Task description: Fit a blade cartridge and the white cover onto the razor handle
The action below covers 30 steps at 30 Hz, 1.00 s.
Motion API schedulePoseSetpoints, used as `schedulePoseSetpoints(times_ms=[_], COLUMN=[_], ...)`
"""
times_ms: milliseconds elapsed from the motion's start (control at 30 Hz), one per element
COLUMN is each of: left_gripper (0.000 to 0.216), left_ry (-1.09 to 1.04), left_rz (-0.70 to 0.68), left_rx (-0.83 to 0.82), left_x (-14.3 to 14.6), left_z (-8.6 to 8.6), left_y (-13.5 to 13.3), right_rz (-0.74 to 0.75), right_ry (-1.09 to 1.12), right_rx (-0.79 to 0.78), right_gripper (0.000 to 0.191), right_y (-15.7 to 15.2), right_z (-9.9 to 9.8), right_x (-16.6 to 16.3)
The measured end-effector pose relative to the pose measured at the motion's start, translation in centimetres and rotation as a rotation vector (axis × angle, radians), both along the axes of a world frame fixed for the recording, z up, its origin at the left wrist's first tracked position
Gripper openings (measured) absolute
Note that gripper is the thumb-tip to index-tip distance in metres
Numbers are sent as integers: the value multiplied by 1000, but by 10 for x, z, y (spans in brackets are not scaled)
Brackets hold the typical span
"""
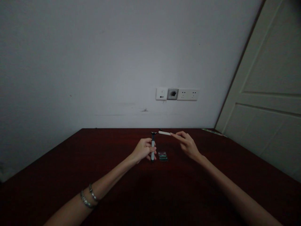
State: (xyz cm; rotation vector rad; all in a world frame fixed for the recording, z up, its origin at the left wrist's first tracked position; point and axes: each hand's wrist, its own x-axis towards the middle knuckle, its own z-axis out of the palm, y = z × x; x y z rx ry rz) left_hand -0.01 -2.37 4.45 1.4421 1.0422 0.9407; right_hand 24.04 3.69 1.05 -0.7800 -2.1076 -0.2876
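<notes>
My left hand is closed around the handle of a razor, held upright with its dark head on top. The handle is pale with dark ends. My right hand pinches one end of a slim white stick-like thing, which points left towards the razor's head. A small dark bit shows just above the stick's left end; I cannot make out whether it is part of it. A gap shows between stick and razor head. Between and below my hands, a small clear case with something greenish inside lies on the table.
The dark red table meets a pale wall at its back edge. Wall sockets sit above, one with a black plug. A panelled door stands at the right, with a thin pale strip near the table's back right corner.
</notes>
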Motion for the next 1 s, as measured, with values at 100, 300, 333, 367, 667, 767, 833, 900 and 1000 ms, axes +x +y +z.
schedulePoseSetpoints(times_ms=[100,300,333,367,667,767,833,900,1000], left_gripper=[13,13,13,13,15,14,14,15,15], left_ry=[17,22,23,26,44,37,35,35,40], left_rz=[5,10,19,28,8,18,31,36,31], left_rx=[-4,44,52,59,67,95,110,110,98], left_x=[0,-2,-3,-4,-2,-4,-6,-7,-4], left_z=[-2,1,2,2,-8,-4,-2,-2,-4], left_y=[1,1,2,3,7,8,8,9,8], right_rz=[30,90,70,46,114,60,27,46,127], right_ry=[26,-10,-6,4,31,30,56,92,117], right_rx=[-29,-56,-49,-40,-23,-35,-31,-21,-15], right_gripper=[57,54,53,53,52,52,51,50,50], right_y=[-6,-8,-6,-5,-16,-8,-5,-7,-14], right_z=[5,0,-2,-4,3,-6,-7,-3,5], right_x=[-7,-12,-7,-4,-19,-8,-1,-3,-16])
